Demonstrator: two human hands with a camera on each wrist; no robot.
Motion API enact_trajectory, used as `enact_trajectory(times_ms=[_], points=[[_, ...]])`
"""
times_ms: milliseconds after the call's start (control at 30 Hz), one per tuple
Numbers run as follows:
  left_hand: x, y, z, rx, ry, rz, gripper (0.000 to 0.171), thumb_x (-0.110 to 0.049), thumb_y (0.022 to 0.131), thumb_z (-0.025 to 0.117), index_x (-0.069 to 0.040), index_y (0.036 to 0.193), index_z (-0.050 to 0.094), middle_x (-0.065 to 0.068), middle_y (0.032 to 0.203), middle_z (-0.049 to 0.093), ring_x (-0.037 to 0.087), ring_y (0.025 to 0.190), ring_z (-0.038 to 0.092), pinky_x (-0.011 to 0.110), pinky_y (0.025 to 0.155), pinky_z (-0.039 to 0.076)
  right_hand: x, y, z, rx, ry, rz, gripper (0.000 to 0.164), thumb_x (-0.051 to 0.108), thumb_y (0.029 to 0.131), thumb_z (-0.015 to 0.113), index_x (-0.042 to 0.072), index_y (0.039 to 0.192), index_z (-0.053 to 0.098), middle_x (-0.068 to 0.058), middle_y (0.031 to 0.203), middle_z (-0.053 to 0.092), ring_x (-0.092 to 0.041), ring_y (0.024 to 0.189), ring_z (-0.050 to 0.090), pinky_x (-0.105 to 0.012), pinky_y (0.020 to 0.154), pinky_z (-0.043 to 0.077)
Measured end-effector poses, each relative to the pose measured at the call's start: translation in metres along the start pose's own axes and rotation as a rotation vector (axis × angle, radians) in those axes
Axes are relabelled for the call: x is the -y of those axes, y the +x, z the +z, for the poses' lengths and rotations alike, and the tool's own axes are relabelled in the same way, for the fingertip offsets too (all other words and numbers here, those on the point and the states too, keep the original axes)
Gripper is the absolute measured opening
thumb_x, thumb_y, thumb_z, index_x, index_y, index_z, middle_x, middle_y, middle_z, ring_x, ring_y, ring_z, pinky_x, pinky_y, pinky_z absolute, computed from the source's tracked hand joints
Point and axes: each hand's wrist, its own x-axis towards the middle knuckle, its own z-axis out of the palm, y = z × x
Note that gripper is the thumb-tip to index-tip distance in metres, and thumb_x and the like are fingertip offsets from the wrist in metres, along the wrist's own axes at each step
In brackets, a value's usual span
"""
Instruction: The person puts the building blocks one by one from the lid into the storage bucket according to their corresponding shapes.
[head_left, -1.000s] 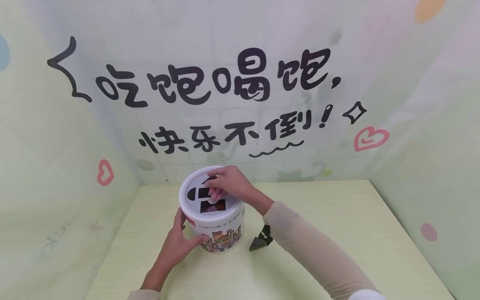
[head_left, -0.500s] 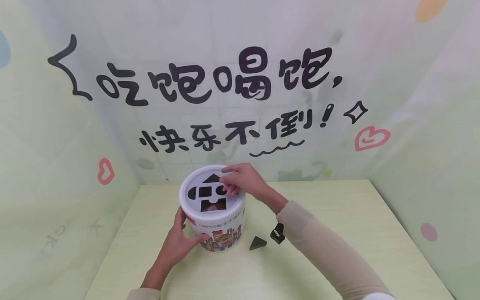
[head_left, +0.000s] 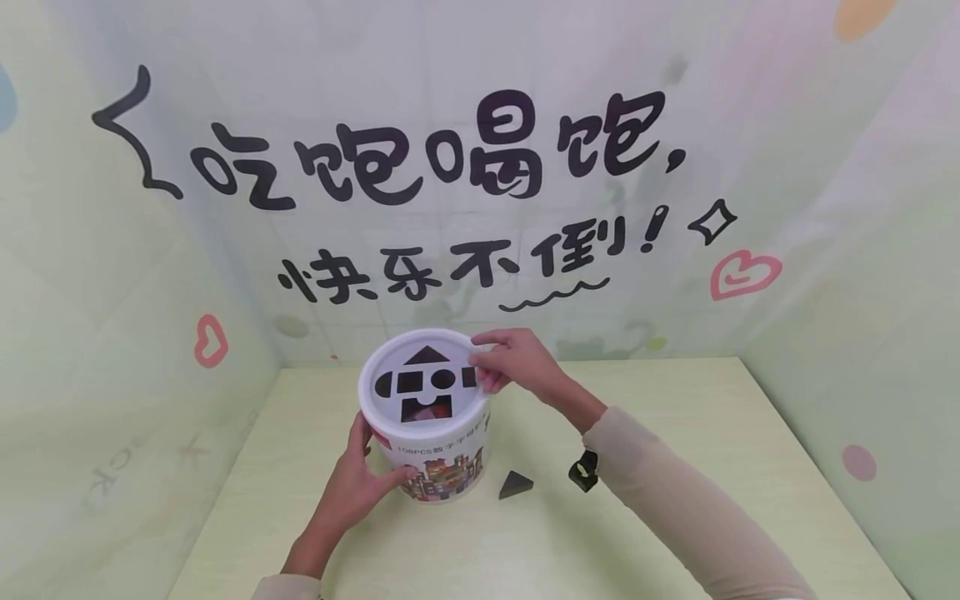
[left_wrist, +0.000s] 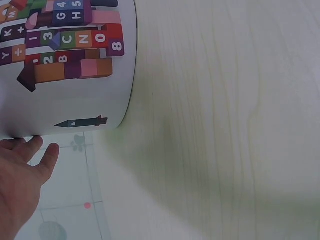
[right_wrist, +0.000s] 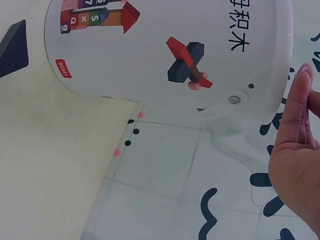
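Note:
A white toy-block bucket [head_left: 442,462], printed with colourful lettered blocks, stands on the table. Its white lid [head_left: 390,408] has dark cut-outs: triangle, half-round, squares, circle and an arch shape. My left hand [head_left: 360,483] holds the bucket's left side, thumb across the front and fingers round behind; those fingertips also lie against its wall in the left wrist view. My right hand [head_left: 517,362] is at the lid's right rim, with extended fingers by the edge and no block visible in it. A dark triangular block [head_left: 516,485] lies on the table right of the bucket.
The pale wooden table [head_left: 675,433] is enclosed by printed fabric walls [head_left: 480,217] with large black characters at the back. A small black device [head_left: 583,471] sits under the right sleeve [head_left: 675,500]. Reddish pieces show through the arch-shaped cut-out.
My right hand has moved right, from over the middle of the lid to its right rim, uncovering the cut-outs. The left hand, bucket and triangular block have stayed put.

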Motion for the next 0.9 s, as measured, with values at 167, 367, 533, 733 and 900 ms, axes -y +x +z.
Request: enact_trajectory(times_ms=[167,367,533,733,900], points=[[0.0,0.0,0.0,0.003,-0.002,-0.007,0.116,-0.039,0.07,0.087,-0.023,0.156,0.01,0.016,0.156,0.032,0.039,0.143,0.028,0.064,0.109,0.034,-0.008,-0.006,-0.011,-0.023,-0.004,0.026,0.046,0.013,0.088,0.071,-0.001,0.13,0.057,-0.015,0.074,0.069,-0.016,0.056,0.065,-0.036,0.062,0.062],[0.001,-0.001,0.0,0.007,-0.003,-0.019,0.117,-0.04,0.07,0.087,-0.022,0.156,0.009,0.016,0.156,0.032,0.04,0.143,0.028,0.064,0.109,0.034,-0.021,-0.016,-0.019,-0.037,-0.021,0.055,0.045,0.013,0.089,0.07,0.0,0.13,0.058,-0.012,0.072,0.068,-0.016,0.055,0.065,-0.035,0.061,0.062],[0.0,-0.001,0.0,0.005,-0.001,-0.02,0.117,-0.04,0.07,0.087,-0.022,0.156,0.009,0.016,0.156,0.032,0.04,0.143,0.028,0.064,0.109,0.034,-0.035,-0.026,-0.022,-0.027,-0.028,0.06,0.045,0.012,0.089,0.07,-0.001,0.13,0.058,-0.013,0.071,0.068,-0.017,0.054,0.065,-0.034,0.059,0.062],[0.0,-0.001,0.0,0.008,-0.005,-0.02,0.116,-0.039,0.071,0.086,-0.023,0.156,0.009,0.016,0.156,0.031,0.039,0.144,0.027,0.064,0.109,0.033,-0.055,-0.035,-0.02,0.001,-0.048,0.084,0.046,0.012,0.088,0.07,-0.002,0.13,0.057,-0.013,0.071,0.069,-0.015,0.053,0.065,-0.034,0.058,0.062],[0.001,-0.001,0.0,0.008,-0.002,-0.022,0.116,-0.039,0.071,0.086,-0.023,0.156,0.008,0.016,0.157,0.03,0.039,0.144,0.027,0.064,0.11,0.033,-0.07,-0.041,-0.017,0.033,-0.081,0.084,0.048,0.012,0.088,0.07,-0.003,0.131,0.057,-0.02,0.074,0.069,-0.014,0.052,0.064,-0.035,0.056,0.061]])
